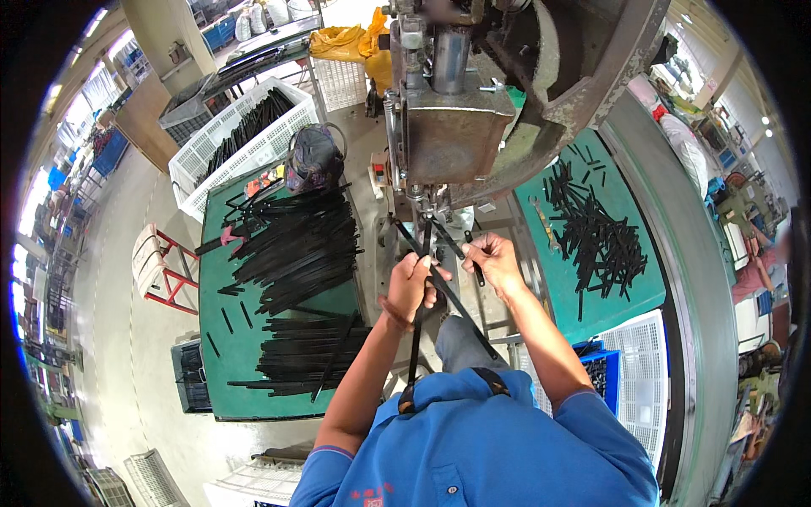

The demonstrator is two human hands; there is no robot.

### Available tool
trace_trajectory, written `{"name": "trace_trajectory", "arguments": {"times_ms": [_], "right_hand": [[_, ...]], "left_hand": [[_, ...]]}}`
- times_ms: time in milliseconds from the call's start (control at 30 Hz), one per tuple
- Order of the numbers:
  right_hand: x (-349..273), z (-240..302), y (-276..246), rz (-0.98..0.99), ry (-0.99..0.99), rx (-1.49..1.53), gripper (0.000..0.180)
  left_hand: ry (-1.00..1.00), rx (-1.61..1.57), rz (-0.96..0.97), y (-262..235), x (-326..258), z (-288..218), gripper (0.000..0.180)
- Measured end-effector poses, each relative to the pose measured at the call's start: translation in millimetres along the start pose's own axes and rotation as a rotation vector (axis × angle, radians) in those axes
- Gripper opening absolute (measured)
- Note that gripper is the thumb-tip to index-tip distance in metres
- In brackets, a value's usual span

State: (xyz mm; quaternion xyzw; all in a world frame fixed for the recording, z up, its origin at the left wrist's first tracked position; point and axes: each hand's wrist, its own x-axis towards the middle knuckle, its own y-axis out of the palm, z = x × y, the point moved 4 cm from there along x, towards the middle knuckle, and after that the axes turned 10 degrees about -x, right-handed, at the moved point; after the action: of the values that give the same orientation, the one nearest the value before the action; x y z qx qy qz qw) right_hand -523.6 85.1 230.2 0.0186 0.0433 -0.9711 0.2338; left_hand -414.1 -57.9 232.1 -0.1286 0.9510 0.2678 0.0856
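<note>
My left hand (409, 286) is closed around several long, narrow black strips (466, 318) that cross one another below the press head. Their lower ends reach toward my lap. Between the fingertips of my right hand (498, 265), a short black strip (474, 253) with small light marks along it is pinched. Both hands are close together, just in front of the press (456, 135). Above the hands, the upper ends of the long strips lie near the press's lower tooling (428, 203); whether they touch it I cannot tell.
On the left, a green table (232, 329) bears stacks of long black strips (304, 245) and a dark bag (313, 159). A right green table (541, 306) holds a pile of short black pieces (598, 237) and a wrench (544, 223). A white crate (302, 108) stands far left.
</note>
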Motion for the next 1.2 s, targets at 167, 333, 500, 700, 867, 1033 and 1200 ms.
{"name": "trace_trajectory", "arguments": {"times_ms": [167,333,500,700,867,1033,1200], "right_hand": [[20,9,21,0.108,-0.108,0.04,0.015],[41,1,48,0.054,-0.042,-0.047,0.014],[41,3,49,0.044,-0.146,-0.019,0.014],[51,-12,57,0.113,0.022,0.043,0.013],[38,-26,61,0.232,0.045,-0.037,0.013],[31,-3,25,0.14,-0.339,-0.51,0.01],[70,9,37,0.167,-0.183,-0.267,0.024]], "left_hand": [[0.037,-0.074,-0.125,-30,-23,1,0.02],[0.044,-0.189,-0.27,-66,-46,13,0.021],[0.081,-0.143,-0.348,-72,-56,21,0.02],[0.079,-0.235,-0.41,-69,-64,41,0.018],[0.151,-0.206,-0.411,-65,-72,46,0.018],[0.199,-0.204,-0.465,-61,-88,38,0.02],[0.197,-0.142,-0.461,-39,-90,28,0.018]]}}
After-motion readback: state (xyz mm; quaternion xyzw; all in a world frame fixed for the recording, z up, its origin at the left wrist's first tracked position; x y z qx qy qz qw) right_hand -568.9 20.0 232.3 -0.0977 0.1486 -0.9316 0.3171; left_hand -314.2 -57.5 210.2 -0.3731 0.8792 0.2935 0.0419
